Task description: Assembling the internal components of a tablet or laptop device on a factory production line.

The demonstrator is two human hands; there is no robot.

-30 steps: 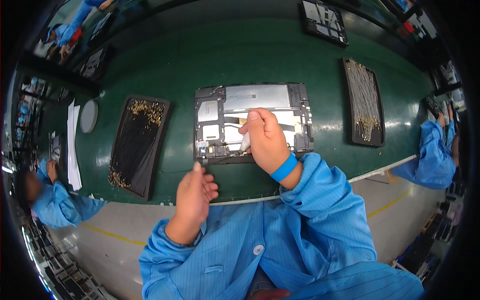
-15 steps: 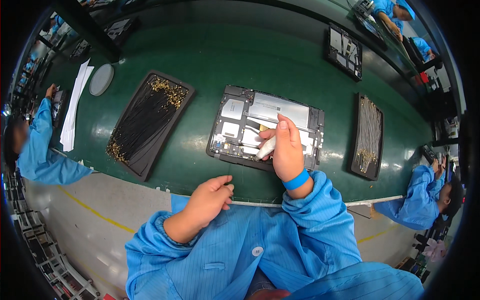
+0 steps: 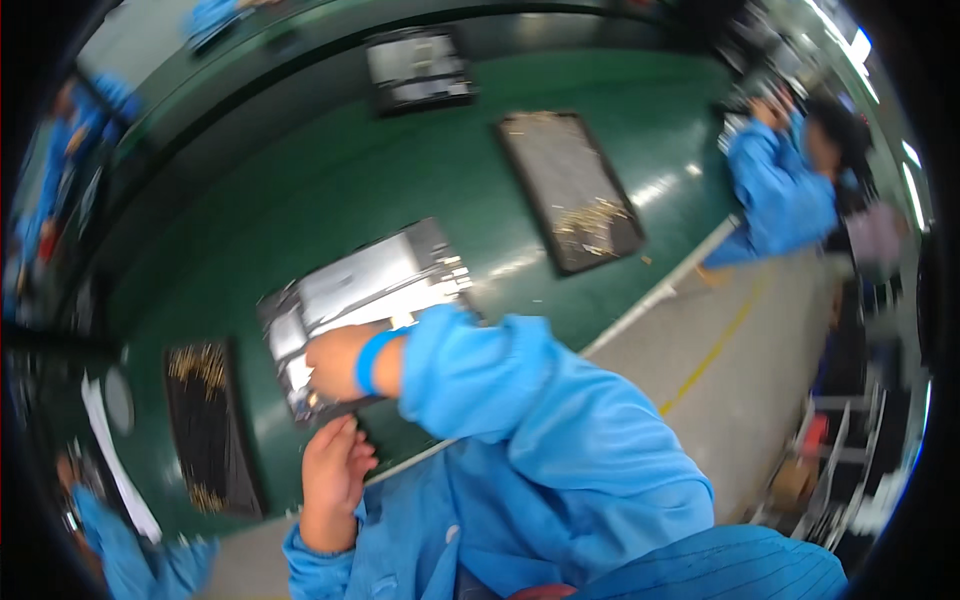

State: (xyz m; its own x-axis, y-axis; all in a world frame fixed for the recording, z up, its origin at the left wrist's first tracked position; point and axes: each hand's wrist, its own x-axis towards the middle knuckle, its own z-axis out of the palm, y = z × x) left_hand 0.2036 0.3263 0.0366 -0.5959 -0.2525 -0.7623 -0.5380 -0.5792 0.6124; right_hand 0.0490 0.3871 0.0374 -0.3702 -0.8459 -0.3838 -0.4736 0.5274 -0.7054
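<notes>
An opened flat electronic device [image 3: 360,275], like a tablet with silver panels and a black frame, lies tilted on the green table in front of me. My right hand [image 3: 340,358], with a blue wristband [image 3: 376,362], reaches over its near left part. Its fingers point down and are hidden and blurred, so what they hold cannot be made out. By the device's near corner, my left hand [image 3: 336,468] is raised at the table edge, fingers loosely bent and apart, with nothing seen in it.
A black tray of dark cables with gold ends [image 3: 212,430] lies left. Another tray, of grey cables [image 3: 572,190], is farther right. A second opened device [image 3: 420,70] sits at the back. White strips [image 3: 118,465] and a round disc [image 3: 118,400] lie far left. Co-workers in blue [image 3: 785,170] sit alongside.
The view has swung right, shifting the table leftward and tilting it. My right hand, earlier gripping a small white object, now bends down over the device's left part. My left hand is closer to the device.
</notes>
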